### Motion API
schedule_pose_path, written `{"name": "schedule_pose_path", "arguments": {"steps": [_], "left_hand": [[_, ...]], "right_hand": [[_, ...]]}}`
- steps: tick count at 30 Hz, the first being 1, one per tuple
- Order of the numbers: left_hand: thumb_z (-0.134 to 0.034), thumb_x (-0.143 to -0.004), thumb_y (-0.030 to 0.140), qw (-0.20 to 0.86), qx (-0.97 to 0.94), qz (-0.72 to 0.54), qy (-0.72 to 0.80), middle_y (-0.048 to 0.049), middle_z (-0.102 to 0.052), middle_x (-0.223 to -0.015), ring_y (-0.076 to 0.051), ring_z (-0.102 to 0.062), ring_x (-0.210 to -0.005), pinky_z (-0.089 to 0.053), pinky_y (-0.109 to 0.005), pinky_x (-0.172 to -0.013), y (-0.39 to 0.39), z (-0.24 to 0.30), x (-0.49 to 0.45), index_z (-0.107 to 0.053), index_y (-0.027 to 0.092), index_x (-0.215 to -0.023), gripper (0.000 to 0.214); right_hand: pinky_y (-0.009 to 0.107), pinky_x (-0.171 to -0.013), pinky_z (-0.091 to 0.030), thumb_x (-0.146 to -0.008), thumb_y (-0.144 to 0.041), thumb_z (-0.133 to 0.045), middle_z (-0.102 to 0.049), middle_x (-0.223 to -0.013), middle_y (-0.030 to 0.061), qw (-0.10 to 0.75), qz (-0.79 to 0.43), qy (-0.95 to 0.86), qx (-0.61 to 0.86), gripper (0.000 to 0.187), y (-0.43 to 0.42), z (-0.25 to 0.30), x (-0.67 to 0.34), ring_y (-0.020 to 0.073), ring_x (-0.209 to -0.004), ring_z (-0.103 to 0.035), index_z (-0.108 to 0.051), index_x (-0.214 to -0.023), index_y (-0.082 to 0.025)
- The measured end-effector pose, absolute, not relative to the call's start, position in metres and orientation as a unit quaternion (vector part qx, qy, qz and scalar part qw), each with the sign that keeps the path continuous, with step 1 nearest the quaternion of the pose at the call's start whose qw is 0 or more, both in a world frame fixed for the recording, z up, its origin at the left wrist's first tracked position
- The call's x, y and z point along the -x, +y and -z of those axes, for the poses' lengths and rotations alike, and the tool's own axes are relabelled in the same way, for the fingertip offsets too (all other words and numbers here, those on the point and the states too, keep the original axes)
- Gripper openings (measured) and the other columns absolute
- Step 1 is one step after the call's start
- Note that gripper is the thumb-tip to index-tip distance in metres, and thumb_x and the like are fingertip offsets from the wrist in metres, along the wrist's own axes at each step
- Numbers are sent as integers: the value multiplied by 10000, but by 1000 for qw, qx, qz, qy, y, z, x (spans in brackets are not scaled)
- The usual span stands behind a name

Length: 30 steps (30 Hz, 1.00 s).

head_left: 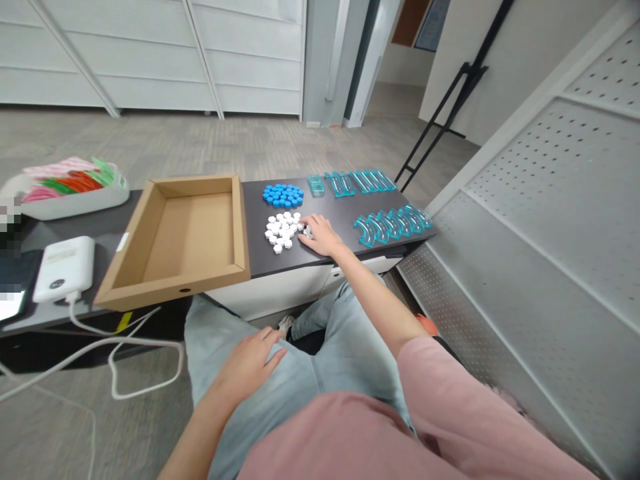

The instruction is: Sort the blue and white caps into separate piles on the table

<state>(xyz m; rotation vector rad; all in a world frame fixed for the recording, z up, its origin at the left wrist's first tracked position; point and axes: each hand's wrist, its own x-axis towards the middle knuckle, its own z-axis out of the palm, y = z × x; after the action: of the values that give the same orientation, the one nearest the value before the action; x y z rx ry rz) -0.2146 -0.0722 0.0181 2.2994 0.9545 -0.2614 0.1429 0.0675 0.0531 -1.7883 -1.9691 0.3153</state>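
My right hand (320, 235) reaches over the dark table (290, 257) and its fingertips touch the right side of a cluster of small white hexagonal pieces (283, 231); the fingers curl around a piece or two. A cluster of blue hexagonal pieces (283, 195) lies just behind the white ones. My left hand (250, 360) rests flat on my thigh, fingers stretched out, holding nothing. An empty shallow cardboard tray (175, 240) sits left of the pieces.
Clear blue straight track pieces (357, 181) and curved ones (393, 223) lie at the table's right. A white power bank (65, 268) with cable and a white bin of coloured strips (70, 190) stand at the left. A perforated grey panel (540, 220) slopes along the right.
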Motion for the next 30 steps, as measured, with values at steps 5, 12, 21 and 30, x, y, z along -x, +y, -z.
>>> {"name": "schedule_pose_path", "arguments": {"steps": [5, 12, 21, 30], "left_hand": [[-544, -1172, 440, 313, -874, 87, 361, -174, -832, -1491, -422, -810, -1365, -637, -549, -1219, -73, -13, 215, -829, 306, -1526, 474], [-455, -1206, 419, 308, -872, 115, 363, -146, -804, -1549, -363, -792, -1432, -597, -517, -1272, -75, -29, 210, -783, 269, -1563, 508], [-540, -1184, 379, 311, -873, 94, 364, -153, -824, -1504, -366, -804, -1400, -614, -527, -1254, -77, -37, 206, -794, 276, -1540, 449], [-597, -1174, 297, 321, -870, 56, 371, -152, -842, -1402, -359, -833, -1343, -636, -494, -1180, -78, -47, 206, -816, 226, -1469, 374]], "right_hand": [[581, -1258, -511, -1127, -363, -728, -753, -1524, 157, 230, -108, -721, 645, 306, 72, -46, -146, 384, -1417, -647, -721, -1411, -249], [566, -1264, -534, -1118, -296, -658, -777, -1425, 142, 249, -84, -733, 628, 233, 78, -34, -149, 373, -1353, -673, -739, -1335, -269], [562, -1214, -579, -1048, -312, -669, -820, -1224, 121, 331, -97, -675, 652, 111, 82, -34, -156, 366, -1228, -717, -744, -1129, -297], [508, -1077, -620, -997, -546, -710, -793, -1097, 74, 525, -171, -539, 636, 268, 101, -48, -153, 314, -1090, -755, -654, -1076, -296]]}}
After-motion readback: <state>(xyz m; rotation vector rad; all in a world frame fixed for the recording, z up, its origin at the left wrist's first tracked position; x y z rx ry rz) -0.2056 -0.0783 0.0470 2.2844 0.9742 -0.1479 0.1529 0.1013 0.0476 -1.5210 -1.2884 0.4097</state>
